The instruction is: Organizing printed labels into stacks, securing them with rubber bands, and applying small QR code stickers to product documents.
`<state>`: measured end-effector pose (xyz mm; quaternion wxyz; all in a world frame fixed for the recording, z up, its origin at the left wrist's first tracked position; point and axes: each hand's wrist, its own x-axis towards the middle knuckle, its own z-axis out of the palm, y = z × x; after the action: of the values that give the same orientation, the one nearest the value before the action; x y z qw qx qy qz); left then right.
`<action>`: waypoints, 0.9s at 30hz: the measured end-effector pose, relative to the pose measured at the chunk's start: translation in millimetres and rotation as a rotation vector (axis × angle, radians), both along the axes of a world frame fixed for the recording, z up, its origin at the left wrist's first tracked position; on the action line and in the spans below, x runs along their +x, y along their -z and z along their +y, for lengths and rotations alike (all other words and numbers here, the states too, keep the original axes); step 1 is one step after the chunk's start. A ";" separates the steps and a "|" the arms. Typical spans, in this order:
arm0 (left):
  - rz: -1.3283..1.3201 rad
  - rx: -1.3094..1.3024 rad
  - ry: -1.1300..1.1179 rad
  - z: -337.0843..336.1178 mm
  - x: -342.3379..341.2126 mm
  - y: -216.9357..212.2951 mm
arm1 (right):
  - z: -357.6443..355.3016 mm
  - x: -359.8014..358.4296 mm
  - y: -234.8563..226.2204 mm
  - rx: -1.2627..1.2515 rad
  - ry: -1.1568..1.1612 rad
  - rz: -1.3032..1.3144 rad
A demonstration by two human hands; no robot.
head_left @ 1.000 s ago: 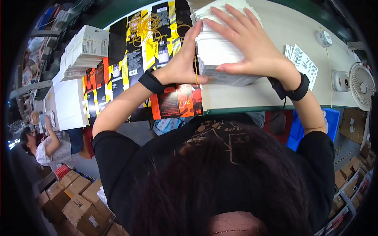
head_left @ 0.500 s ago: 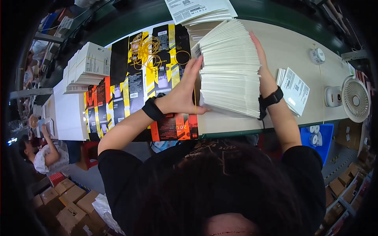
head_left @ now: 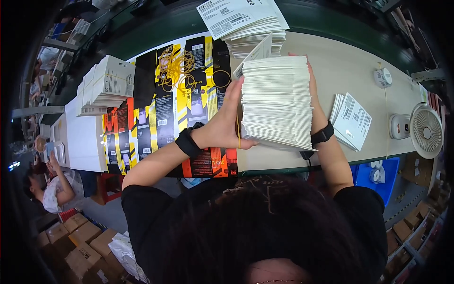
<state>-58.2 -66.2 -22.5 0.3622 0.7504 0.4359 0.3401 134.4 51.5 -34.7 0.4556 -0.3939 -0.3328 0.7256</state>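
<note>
Two hands are pressing a tall stack of white cards (head_left: 276, 102) between them near the front edge of the pale surface (head_left: 345, 71), which is leaving open room beyond the stack toward the far green edge. The left hand (head_left: 227, 125) is lying flat against the stack's left side, and a rubber band seems to be looping around its palm; the right hand (head_left: 314, 102) is mostly hiding behind the right side, so its grip is pressing rather than closing. Printed leaflets (head_left: 352, 120) are sitting just right of the wrist, another leaflet pile (head_left: 246, 21) is crowding the far side, and yellow rubber bands (head_left: 177, 68) are lying on flattened black-and-yellow cartons (head_left: 156, 113) to the left. A small white fan (head_left: 425, 130) is standing well apart.
</note>
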 end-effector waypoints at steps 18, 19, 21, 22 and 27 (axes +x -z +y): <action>-0.036 -0.030 -0.041 -1.0 2.9 1.1 | -4.6 -1.5 -4.6 0.124 0.012 -0.145; -0.080 -0.033 -0.033 -1.3 4.4 0.4 | -9.2 -1.5 -4.5 0.065 0.020 -0.127; -0.055 0.001 -0.058 -2.7 7.4 -4.2 | -16.7 1.3 -3.4 -0.056 0.040 -0.090; -0.036 0.055 -0.069 -3.6 8.9 -8.2 | -19.9 3.9 -2.8 -0.060 0.044 -0.088; 0.083 0.272 -0.068 -4.4 14.7 -45.1 | -18.0 23.0 -11.7 0.114 -0.072 -0.172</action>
<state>-43.5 -70.7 22.6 0.2273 0.7908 0.4255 0.3767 157.3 33.5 -23.0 0.4207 -0.4161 -0.4256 0.6847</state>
